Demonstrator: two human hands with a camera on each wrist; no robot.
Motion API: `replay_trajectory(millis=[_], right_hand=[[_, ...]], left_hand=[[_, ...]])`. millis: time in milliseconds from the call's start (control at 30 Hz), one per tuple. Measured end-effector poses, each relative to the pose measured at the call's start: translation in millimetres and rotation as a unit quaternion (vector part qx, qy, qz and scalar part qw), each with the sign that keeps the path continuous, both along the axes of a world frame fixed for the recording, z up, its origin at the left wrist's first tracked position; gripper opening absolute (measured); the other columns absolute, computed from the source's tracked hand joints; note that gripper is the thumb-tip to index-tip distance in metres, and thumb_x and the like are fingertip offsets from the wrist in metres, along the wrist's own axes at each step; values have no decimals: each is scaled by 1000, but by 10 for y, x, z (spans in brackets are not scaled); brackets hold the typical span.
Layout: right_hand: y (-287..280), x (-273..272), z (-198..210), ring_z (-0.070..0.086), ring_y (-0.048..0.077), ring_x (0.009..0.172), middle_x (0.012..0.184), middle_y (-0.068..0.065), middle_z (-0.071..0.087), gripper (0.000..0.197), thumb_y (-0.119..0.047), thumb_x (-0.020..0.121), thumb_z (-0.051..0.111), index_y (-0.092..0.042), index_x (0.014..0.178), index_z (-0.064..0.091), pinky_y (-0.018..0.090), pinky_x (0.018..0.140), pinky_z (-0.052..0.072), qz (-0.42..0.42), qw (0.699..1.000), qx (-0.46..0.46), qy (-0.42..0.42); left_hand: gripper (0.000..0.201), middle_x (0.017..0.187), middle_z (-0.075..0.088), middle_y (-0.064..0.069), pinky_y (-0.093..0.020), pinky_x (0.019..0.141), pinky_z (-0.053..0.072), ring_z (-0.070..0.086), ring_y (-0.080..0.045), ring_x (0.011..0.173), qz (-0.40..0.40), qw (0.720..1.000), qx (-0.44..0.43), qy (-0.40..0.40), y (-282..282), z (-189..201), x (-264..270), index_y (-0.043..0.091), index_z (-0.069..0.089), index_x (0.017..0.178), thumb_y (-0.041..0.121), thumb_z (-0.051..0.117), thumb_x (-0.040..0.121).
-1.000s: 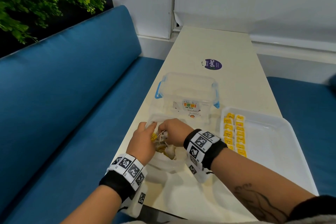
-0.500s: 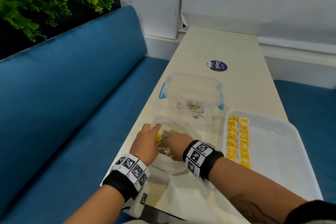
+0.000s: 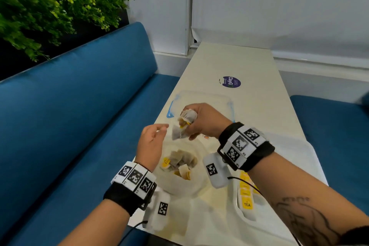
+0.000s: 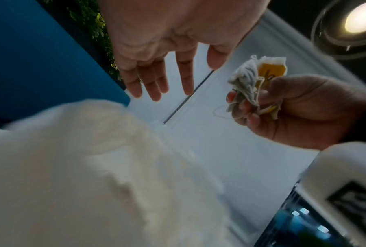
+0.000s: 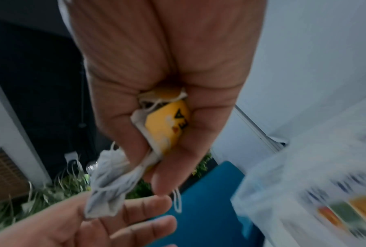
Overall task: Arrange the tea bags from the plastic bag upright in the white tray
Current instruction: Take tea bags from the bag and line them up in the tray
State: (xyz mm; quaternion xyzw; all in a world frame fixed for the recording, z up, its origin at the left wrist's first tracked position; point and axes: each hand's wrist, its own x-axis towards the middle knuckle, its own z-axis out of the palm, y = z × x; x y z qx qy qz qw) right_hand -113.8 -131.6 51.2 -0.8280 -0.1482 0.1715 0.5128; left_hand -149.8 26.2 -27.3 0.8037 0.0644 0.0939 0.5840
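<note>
My right hand (image 3: 196, 122) is raised above the table and grips a bunch of tea bags (image 3: 184, 123) with yellow tags and loose strings, seen also as tea bags (image 4: 246, 78) and tea bags (image 5: 165, 127). My left hand (image 3: 152, 140) hovers just left of them, fingers straight and spread, holding nothing; its fingers (image 4: 156, 83) show plainly. Below lies the clear plastic bag (image 3: 179, 185) with several more tea bags (image 3: 182, 161) inside. The white tray (image 3: 311, 158) sits at the right, holding rows of upright tea bags (image 3: 246, 201) along its left side, partly hidden by my right arm.
A clear plastic box with blue clips (image 3: 201, 98) stands behind my hands. A purple sticker (image 3: 231, 82) is farther up the cream table (image 3: 249, 62). Blue bench seats (image 3: 69, 116) flank the table, with plants (image 3: 50, 10) at the back left.
My right hand has lifted out of the plastic bag with a bunch of tea bags. My left hand has let go of the bag's rim and risen, open, beside them.
</note>
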Motion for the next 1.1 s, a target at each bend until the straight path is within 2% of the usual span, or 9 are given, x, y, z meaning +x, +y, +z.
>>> replay_trajectory(millis=[67,167,267,367,500,667,767,833,1100], right_hand=[[-83,-37,243,59,14,55,68,4,59,38,23,67,64,-14,70,57,25,50,56,-4,999,30,-24],[-188,-149,469,61,10,55,68,0,61,39,21,67,65,-16,72,58,26,52,57,-7,997,47,-57],[-279,-293,396,59,14,73,83,2,60,25,4,69,68,-17,82,61,30,70,52,-39,978,-104,-178],[-430,-413,144,53,24,93,104,5,53,28,-13,75,65,-16,102,59,33,75,44,-59,935,-240,-254],[-778,-481,-151,44,25,104,112,-1,50,44,-33,76,60,-22,117,50,32,75,27,-60,873,-388,-288],[-1259,-626,-269,36,13,114,119,-14,52,77,-48,67,74,-34,135,38,33,97,30,-97,938,-291,-160],[-1507,-692,-326,48,8,101,105,-18,56,56,-28,77,74,-32,125,47,22,88,44,-172,979,-65,-82],[-1665,-683,-365,54,5,83,101,-5,62,40,-9,82,67,-27,114,52,13,75,47,-250,965,40,-61],[-1910,-747,-454,48,-4,54,78,-6,54,15,-21,78,74,-20,92,68,8,54,38,-236,970,-58,-25]], left_hand=[[35,119,61,1,-34,95,44,56,-16,110,-31,989,-146,21,-153,213,25,25,64,107,40,33,98],[60,109,68,-2,-40,83,48,61,-22,101,-136,909,-381,99,-452,467,27,26,61,113,63,19,92],[72,105,69,-11,-44,79,54,66,-26,93,-196,801,-545,149,-781,587,-9,15,60,115,70,27,82],[55,91,71,-10,-33,71,57,70,-19,83,-205,744,-612,173,-1056,568,-45,11,61,100,57,47,74],[22,85,71,-7,-24,64,57,71,-14,74,-196,724,-624,220,-1366,312,-47,13,62,96,25,53,80],[31,84,72,-10,-21,54,56,71,-18,71,-238,723,-593,263,-1679,90,-75,10,60,107,2,47,80],[56,84,69,-15,-17,43,51,69,-22,64,-258,707,-593,285,-1793,44,-80,9,56,117,-5,57,63],[56,94,65,-14,-15,36,46,69,-23,68,-265,703,-582,310,-1844,10,-61,15,57,119,-4,49,67],[58,102,68,-8,-16,43,47,69,-24,90,-378,768,-407,320,-1979,-90,-34,24,58,123,-12,47,80]])
